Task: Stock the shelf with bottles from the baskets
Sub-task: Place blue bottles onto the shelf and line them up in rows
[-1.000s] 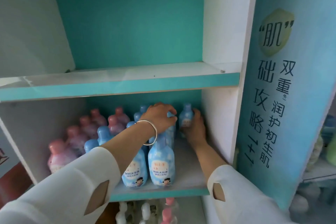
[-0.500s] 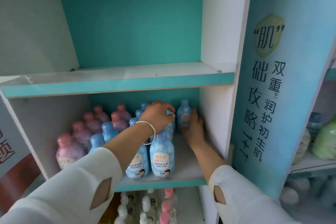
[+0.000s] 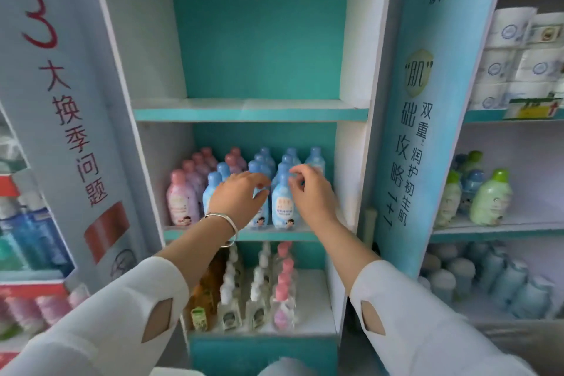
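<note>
Leftmost, a pale panel [image 3: 70,101] with red characters stands against the shelf unit, with blurred blue containers [image 3: 30,232] racked beyond it. Next, on the middle shelf [image 3: 274,235] of the white-and-teal unit, pink bottles [image 3: 181,201] fill the left side in rows running to the back wall, and blue bottles [image 3: 282,204] fill the right side as far as the right wall. The left hand [image 3: 236,197], with a silver bangle [image 3: 224,220] at the wrist, lies over a front blue bottle with bent fingers; grip or mere touch cannot be told. The right hand [image 3: 308,192] is at the front-right bottle's cap, fingers loosely curled, contact unclear. One level down stand amber, clear and pink-capped pump bottles [image 3: 256,293]. Rightward comes a blue printed panel [image 3: 427,131], then green bottles [image 3: 491,201] and stacked white packs [image 3: 518,64] on neighbouring shelving
</note>
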The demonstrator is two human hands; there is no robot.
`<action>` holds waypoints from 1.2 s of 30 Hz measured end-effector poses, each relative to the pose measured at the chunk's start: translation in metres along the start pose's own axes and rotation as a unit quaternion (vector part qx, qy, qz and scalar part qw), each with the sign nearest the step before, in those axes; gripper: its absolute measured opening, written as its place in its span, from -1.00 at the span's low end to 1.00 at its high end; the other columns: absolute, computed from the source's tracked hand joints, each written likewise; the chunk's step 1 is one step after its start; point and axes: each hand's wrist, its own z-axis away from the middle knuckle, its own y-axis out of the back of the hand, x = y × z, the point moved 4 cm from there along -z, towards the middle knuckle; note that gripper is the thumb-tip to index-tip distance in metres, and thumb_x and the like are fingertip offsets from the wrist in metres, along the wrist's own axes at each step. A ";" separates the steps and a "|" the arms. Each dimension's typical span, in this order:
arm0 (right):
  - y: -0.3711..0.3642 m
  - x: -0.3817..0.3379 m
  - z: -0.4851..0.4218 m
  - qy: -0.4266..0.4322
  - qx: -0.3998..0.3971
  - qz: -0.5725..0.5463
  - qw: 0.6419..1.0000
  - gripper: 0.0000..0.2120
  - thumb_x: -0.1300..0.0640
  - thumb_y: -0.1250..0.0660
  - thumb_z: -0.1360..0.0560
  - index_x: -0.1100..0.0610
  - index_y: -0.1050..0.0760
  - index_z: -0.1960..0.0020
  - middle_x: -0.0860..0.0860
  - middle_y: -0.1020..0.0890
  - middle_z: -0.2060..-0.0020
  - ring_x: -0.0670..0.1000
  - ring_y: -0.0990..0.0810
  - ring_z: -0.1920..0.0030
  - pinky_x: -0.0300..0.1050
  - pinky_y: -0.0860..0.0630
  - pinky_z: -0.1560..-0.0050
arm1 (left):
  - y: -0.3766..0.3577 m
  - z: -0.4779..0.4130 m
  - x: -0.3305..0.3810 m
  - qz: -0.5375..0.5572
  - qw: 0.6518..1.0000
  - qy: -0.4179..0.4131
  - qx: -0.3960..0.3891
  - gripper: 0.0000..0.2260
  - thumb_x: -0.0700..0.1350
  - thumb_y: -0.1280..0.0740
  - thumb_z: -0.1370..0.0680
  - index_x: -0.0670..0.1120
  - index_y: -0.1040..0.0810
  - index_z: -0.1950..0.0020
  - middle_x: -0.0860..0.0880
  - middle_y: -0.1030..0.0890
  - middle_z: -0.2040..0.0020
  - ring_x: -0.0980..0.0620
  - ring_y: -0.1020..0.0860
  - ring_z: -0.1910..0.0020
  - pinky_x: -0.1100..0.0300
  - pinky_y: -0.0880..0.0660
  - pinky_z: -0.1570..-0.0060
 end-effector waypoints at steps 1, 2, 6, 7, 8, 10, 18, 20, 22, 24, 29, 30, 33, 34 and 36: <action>-0.005 -0.011 0.008 0.014 -0.013 0.001 1.000 -0.81 0.16 -0.27 -0.53 0.14 -0.54 -0.12 0.07 -0.61 -0.02 0.12 -0.58 0.02 -0.07 -0.45 0.07 | 0.003 0.013 -0.009 0.005 1.000 0.014 -0.003 -0.77 -0.09 -0.23 -0.56 0.00 -0.54 -0.19 0.01 -0.59 -0.14 -0.05 -0.50 -0.17 0.06 -0.45 -0.12; -0.012 -0.021 0.018 0.026 -0.034 -0.001 0.999 -0.81 0.14 -0.28 -0.53 0.13 -0.55 -0.11 0.07 -0.62 -0.01 0.12 -0.58 0.03 -0.06 -0.46 0.07 | 0.007 0.027 -0.018 0.012 0.999 0.030 -0.004 -0.78 -0.10 -0.23 -0.56 0.00 -0.55 -0.18 0.02 -0.60 -0.12 -0.05 -0.51 -0.15 0.05 -0.46 -0.12; -0.062 -0.051 0.060 0.058 -0.181 0.018 0.982 -0.80 0.07 -0.26 -0.55 0.06 -0.53 -0.14 0.01 -0.62 0.01 0.05 -0.57 0.03 -0.06 -0.50 0.02 | 0.014 0.087 -0.066 0.025 0.992 0.118 -0.025 -0.76 -0.10 -0.20 -0.56 0.02 -0.52 -0.21 -0.02 -0.61 -0.10 -0.08 -0.55 -0.09 0.09 -0.50 -0.07; -0.079 -0.055 0.073 0.062 -0.234 0.026 0.970 -0.79 0.06 -0.26 -0.55 0.03 -0.52 -0.16 -0.02 -0.60 0.03 0.02 -0.56 0.03 -0.08 -0.49 0.02 | 0.013 0.103 -0.080 0.026 0.989 0.141 -0.032 -0.75 -0.09 -0.20 -0.57 0.03 -0.52 -0.22 -0.03 -0.60 -0.12 -0.09 -0.56 -0.08 0.08 -0.52 -0.07; -0.097 -0.059 0.086 0.064 -0.293 0.030 0.954 -0.79 0.06 -0.26 -0.55 0.02 -0.51 -0.18 -0.04 -0.57 0.06 0.01 -0.55 0.03 -0.10 -0.48 0.00 | 0.010 0.120 -0.095 0.029 0.985 0.164 -0.039 -0.76 -0.09 -0.19 -0.57 0.02 -0.52 -0.21 -0.05 -0.61 -0.12 -0.11 -0.57 -0.08 0.07 -0.52 -0.07; -0.135 -0.063 0.115 0.073 -0.400 0.040 0.913 -0.77 0.11 -0.26 -0.55 0.03 -0.52 -0.20 -0.04 -0.58 0.02 0.00 -0.54 -0.01 -0.11 -0.48 -0.07 | 0.001 0.156 -0.129 0.034 0.974 0.217 -0.048 -0.77 -0.11 -0.19 -0.57 -0.04 -0.53 -0.18 -0.10 -0.61 -0.12 -0.15 -0.57 -0.08 0.09 -0.51 -0.07; -0.255 -0.050 0.206 0.075 -0.620 0.113 0.773 -0.70 0.12 -0.27 -0.56 0.12 -0.46 -0.28 0.04 -0.57 -0.12 -0.02 -0.59 0.14 -0.28 -0.45 0.28 | -0.054 0.274 -0.251 0.044 0.916 0.379 -0.127 -0.81 -0.17 -0.24 -0.54 -0.11 -0.56 -0.11 -0.14 -0.63 0.00 -0.15 -0.57 -0.04 0.11 -0.47 -0.03; -0.278 -0.042 0.218 0.085 -0.645 0.138 0.746 -0.69 0.10 -0.26 -0.56 0.12 -0.45 -0.29 0.06 -0.55 -0.18 0.00 -0.60 0.12 -0.23 -0.48 0.20 | -0.074 0.283 -0.268 0.054 0.907 0.392 -0.146 -0.80 -0.16 -0.24 -0.54 -0.10 -0.56 -0.13 -0.14 -0.63 -0.03 -0.15 -0.57 -0.05 0.12 -0.46 -0.04; -0.298 -0.033 0.227 0.099 -0.667 0.165 0.720 -0.68 0.09 -0.25 -0.57 0.11 -0.44 -0.31 0.06 -0.53 -0.21 0.01 -0.62 0.09 -0.15 -0.54 0.09 | -0.095 0.287 -0.279 0.064 0.901 0.395 -0.168 -0.79 -0.16 -0.23 -0.55 -0.10 -0.56 -0.14 -0.14 -0.63 -0.06 -0.13 -0.57 -0.06 0.12 -0.47 -0.07; -0.315 -0.024 0.234 0.112 -0.685 0.185 0.696 -0.66 0.08 -0.23 -0.58 0.10 -0.42 -0.33 0.05 -0.52 -0.23 0.00 -0.60 0.07 -0.20 -0.53 0.15 | -0.117 0.290 -0.287 0.066 0.895 0.397 -0.191 -0.79 -0.14 -0.22 -0.55 -0.08 -0.54 -0.15 -0.11 -0.62 -0.07 -0.12 -0.56 -0.06 0.10 -0.50 -0.09; -0.341 0.002 0.240 0.136 -0.713 0.220 0.652 -0.66 0.11 -0.25 -0.56 0.09 -0.42 -0.34 0.07 -0.48 -0.27 0.05 -0.53 -0.13 -0.19 -0.45 0.09 | -0.184 0.307 -0.298 0.081 0.871 0.391 -0.287 -0.80 -0.11 -0.22 -0.55 -0.03 -0.54 -0.14 -0.08 -0.59 -0.11 -0.09 -0.55 -0.09 0.09 -0.49 -0.11; -0.345 0.007 0.241 0.139 -0.721 0.225 0.641 -0.66 0.12 -0.25 -0.56 0.10 -0.42 -0.33 0.06 -0.48 -0.27 0.05 -0.52 -0.15 -0.19 -0.43 0.06 | -0.199 0.313 -0.298 0.089 0.862 0.385 -0.318 -0.79 -0.10 -0.23 -0.55 -0.03 -0.53 -0.16 -0.08 -0.59 -0.12 -0.08 -0.54 -0.10 0.10 -0.48 -0.12; -0.354 0.021 0.244 0.146 -0.741 0.239 0.610 -0.66 0.12 -0.25 -0.56 0.09 -0.41 -0.33 0.07 -0.49 -0.26 0.06 -0.51 -0.18 -0.18 -0.42 0.00 | -0.241 0.329 -0.296 0.098 0.836 0.363 -0.399 -0.75 -0.12 -0.23 -0.55 -0.08 -0.51 -0.21 -0.09 -0.55 -0.19 -0.08 -0.50 -0.17 0.15 -0.41 -0.16; -0.356 0.025 0.244 0.148 -0.744 0.242 0.605 -0.65 0.12 -0.25 -0.56 0.09 -0.41 -0.34 0.07 -0.49 -0.26 0.06 -0.51 -0.18 -0.18 -0.41 -0.01 | -0.254 0.334 -0.296 0.096 0.829 0.354 -0.422 -0.74 -0.12 -0.24 -0.55 -0.07 -0.49 -0.24 -0.09 -0.53 -0.21 -0.08 -0.48 -0.19 0.14 -0.40 -0.18; -0.360 0.031 0.245 0.153 -0.742 0.246 0.604 -0.65 0.12 -0.24 -0.57 0.09 -0.40 -0.35 0.08 -0.48 -0.27 0.07 -0.49 -0.21 -0.17 -0.40 -0.03 | -0.276 0.343 -0.291 0.098 0.818 0.326 -0.465 -0.69 -0.06 -0.24 -0.56 -0.04 -0.44 -0.30 -0.08 -0.49 -0.25 -0.07 -0.46 -0.22 0.11 -0.38 -0.21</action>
